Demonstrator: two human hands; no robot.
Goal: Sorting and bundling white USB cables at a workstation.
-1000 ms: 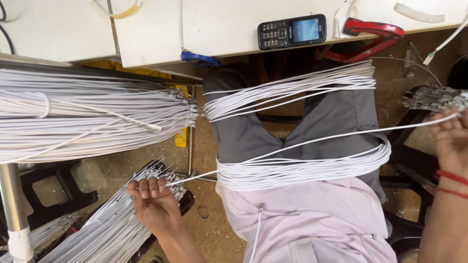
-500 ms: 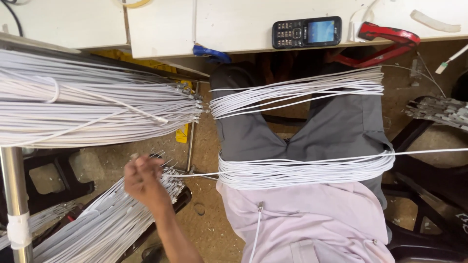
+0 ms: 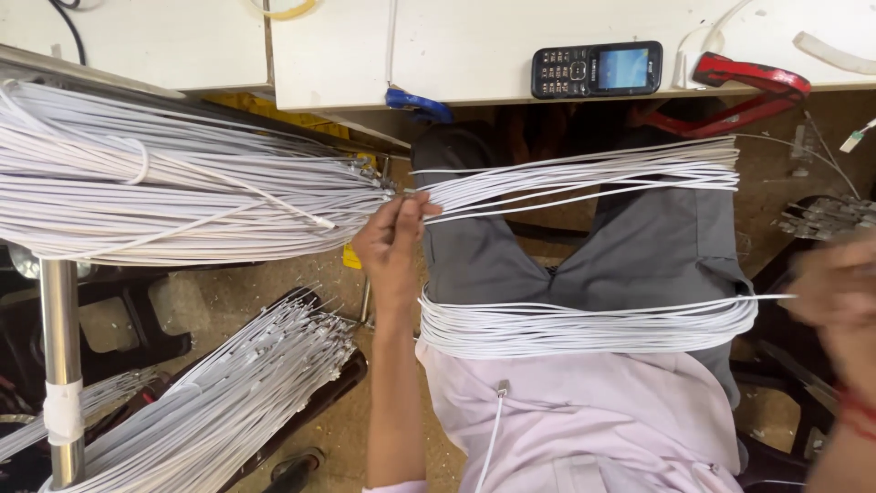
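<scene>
Left hand (image 3: 394,245): fingers (image 3: 409,212) are pinched on the tips of the big bundle of white wires (image 3: 173,187), just where the upper wire loop (image 3: 584,178) begins. Half a second ago this hand was seen lower, at the tips of the lower bundle (image 3: 228,383) at 7 o'clock; it has since been raised to the upper bundle's end.

Right hand (image 3: 835,292): blurred at 3 o'clock; whether the fingers are clenched or released cannot be told. It was out of view half a second ago. A single white wire appears to run from the lap toward it.

Big bundle: many thin white wires laid near-horizontal from 9 o'clock toward centre, tied once with a white wire, metal tips bunched at the right end. It is carried on a rack with a metal post (image 3: 62,365).

Upper wire loop is draped across the knees; a second, thicker loop (image 3: 584,324) lies across the lap, below the first.

At 12 o'clock on the table (image 3: 456,55): a dark keypad phone (image 3: 598,69), a red tool (image 3: 753,87) at its edge.
</scene>
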